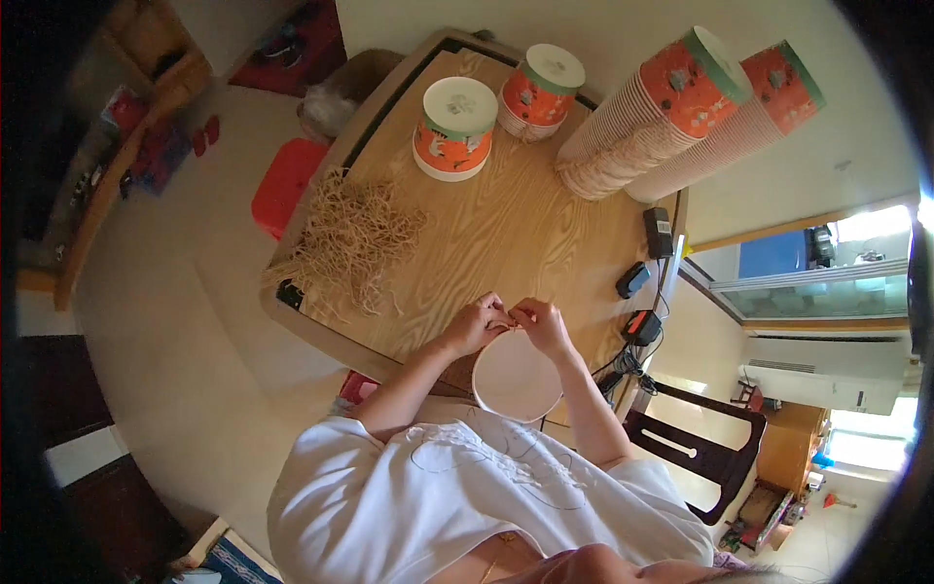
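A paper bucket (518, 378) rests between my forearms, close against my white shirt, with its pale open mouth turned up. At the bucket's far rim the fingers of my left hand (477, 325) are closed in a pinch. My right hand (543, 328) pinches the same part of the rim, its fingertips nearly meeting the left ones. Anything thin between the fingertips is too small to make out. Beyond my left hand, a tangled heap of brown twine cords (355, 243) lies on the wooden table (506, 234).
Two orange, green and white buckets, one upside-down (455, 131) and a short stack (541, 92), stand at the back. Tall leaning stacks of buckets (647, 117) are at the far right. Black adapters (642, 327) with cables lie along the right edge. A dark chair (700, 453) stands beside it.
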A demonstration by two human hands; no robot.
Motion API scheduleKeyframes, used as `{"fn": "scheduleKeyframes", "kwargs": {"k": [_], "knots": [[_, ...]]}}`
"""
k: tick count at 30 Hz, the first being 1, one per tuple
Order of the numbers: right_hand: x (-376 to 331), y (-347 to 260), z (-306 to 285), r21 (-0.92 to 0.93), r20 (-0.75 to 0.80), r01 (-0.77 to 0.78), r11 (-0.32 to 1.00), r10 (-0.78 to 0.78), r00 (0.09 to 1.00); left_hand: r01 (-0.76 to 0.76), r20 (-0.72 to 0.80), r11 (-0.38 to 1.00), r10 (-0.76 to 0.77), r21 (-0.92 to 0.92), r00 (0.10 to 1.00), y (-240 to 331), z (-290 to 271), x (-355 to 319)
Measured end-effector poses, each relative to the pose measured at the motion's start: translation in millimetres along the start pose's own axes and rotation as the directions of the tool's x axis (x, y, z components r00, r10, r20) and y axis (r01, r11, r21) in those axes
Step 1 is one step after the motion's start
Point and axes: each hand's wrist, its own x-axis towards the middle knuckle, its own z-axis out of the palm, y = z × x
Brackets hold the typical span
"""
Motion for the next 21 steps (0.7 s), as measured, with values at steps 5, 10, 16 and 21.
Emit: {"fn": "scheduleKeyframes", "kwargs": {"k": [5, 10, 16, 21], "knots": [[-7, -15, 0, -0.049, -0.011, -0.017, 0.999, 0.017, 1.0, -0.031, -0.069, 0.99, 0.022, -0.137, 0.997, -14, 8, -5], [-14, -10, 1, -0.026, -0.092, 0.019, 0.999, -0.021, 0.996, 0.141, 0.031, 0.93, -0.139, -0.341, 0.99, -20, 12, -7], [-22, -19, 7, -0.093, -0.17, 0.019, 0.996, -0.034, 0.985, 0.34, 0.172, 0.725, -0.299, -0.599, 0.939, -16, 16, -6], [-23, -14, 12, -0.112, -0.198, 0.021, 0.994, -0.043, 0.979, 0.608, 0.41, 0.279, -0.528, -0.743, 0.744, -18, 15, -5]]}}
